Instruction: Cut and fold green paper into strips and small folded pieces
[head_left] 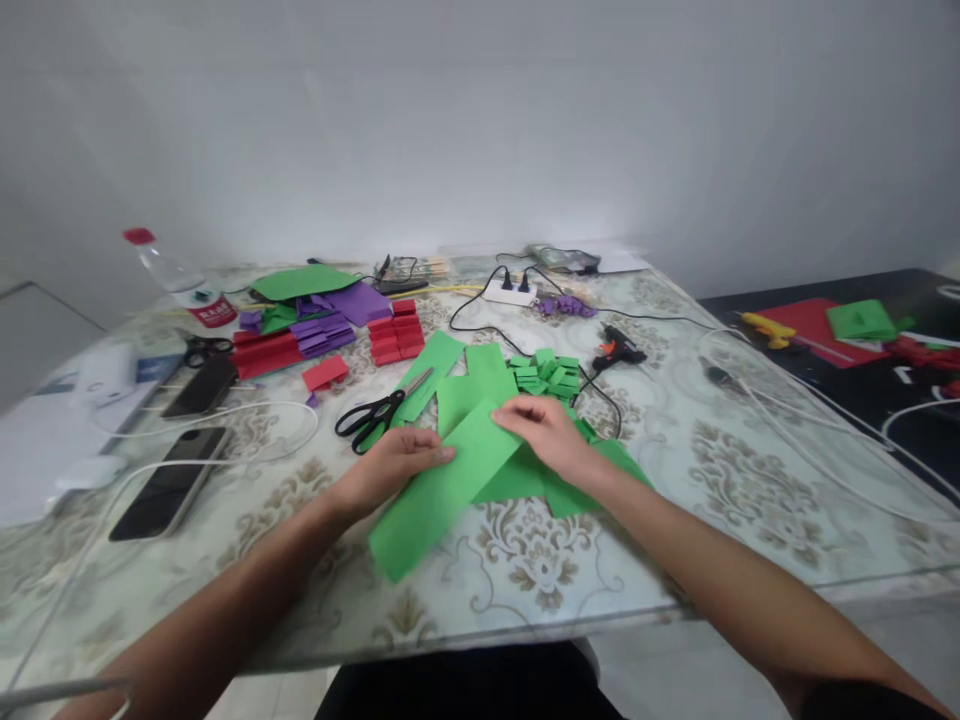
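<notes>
Between my hands is a long green paper strip (pixel 442 490), tilted above the table. My left hand (pixel 401 460) pinches its left edge between thumb and fingers. At the strip's upper right corner, my right hand (pixel 546 432) grips it with thumb and fingertips. Under and behind the strip lie more green sheets (pixel 480 375), partly covered by it and by my right hand. Black-handled scissors (pixel 384 408) rest beside my left hand, blades on a green piece. Several small folded green pieces (pixel 551 372) are heaped just beyond my right hand.
Red folded strips (pixel 397 335) and purple strips (pixel 322 333) lie at the back left. Two phones, one a black phone (pixel 172 483), and a bottle (pixel 184 280) are at left. A power strip (pixel 510 291), a black glue gun (pixel 618 348) and loose cables cross the back and right.
</notes>
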